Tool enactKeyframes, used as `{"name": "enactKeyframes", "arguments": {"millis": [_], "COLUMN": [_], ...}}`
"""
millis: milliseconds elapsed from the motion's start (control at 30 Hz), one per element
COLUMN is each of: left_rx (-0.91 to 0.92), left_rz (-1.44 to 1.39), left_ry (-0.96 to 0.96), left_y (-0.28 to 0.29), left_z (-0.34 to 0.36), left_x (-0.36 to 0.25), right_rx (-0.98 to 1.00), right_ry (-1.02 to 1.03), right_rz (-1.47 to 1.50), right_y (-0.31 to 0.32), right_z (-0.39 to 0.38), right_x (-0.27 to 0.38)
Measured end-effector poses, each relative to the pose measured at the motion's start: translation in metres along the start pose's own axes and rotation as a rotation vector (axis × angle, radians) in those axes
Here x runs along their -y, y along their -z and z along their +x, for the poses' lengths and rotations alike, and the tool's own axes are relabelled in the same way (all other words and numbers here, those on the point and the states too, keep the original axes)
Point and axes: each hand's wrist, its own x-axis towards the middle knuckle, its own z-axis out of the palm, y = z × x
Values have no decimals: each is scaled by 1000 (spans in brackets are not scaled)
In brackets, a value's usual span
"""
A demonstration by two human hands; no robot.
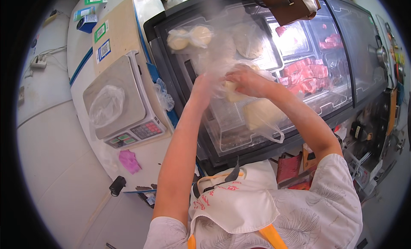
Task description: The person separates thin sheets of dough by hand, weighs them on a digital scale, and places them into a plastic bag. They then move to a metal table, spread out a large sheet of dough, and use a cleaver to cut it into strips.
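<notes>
My right hand [244,78] has its fingers curled on a clear plastic bag [222,68] over the display case, just above a pale piece of dough or similar food [235,91]. My left hand [205,84] reaches into the same bag's left side, its fingers obscured by plastic and a whitish haze. Below them lies a larger bagged pale slab [261,114]. Behind are bagged pale rounds [200,36] and another bagged round [250,39].
Left stands a scale [137,95] with a plastic bag [107,104] on its plate, near a pink crumpled piece [129,161]. Raw meat [304,75] fills trays on the right; a brown bag [282,7] sits at the case's back edge [332,1].
</notes>
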Motion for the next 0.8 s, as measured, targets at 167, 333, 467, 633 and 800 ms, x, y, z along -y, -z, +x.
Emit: {"name": "enactKeyframes", "arguments": {"millis": [167, 333, 467, 633, 800], "left_rx": [-85, -137, -163, -164, -187], "left_rz": [4, -51, -68, 61, 133], "left_ry": [-12, -33, -34, -29, -56], "left_y": [-10, -9, -11, -16, -11], "left_z": [-7, -6, -8, -9, -10], "left_x": [0, 3, 3, -2, 4], "right_rx": [-36, -198, -215, -209, -69], "right_ry": [-30, 52, 103, 95, 33], "right_rz": [-10, -103, -137, -174, -139], "right_y": [-10, -26, -20, -14, -2], "right_z": [-6, -14, -14, -12, 3], "right_x": [0, 0, 4, 3, 9]}}
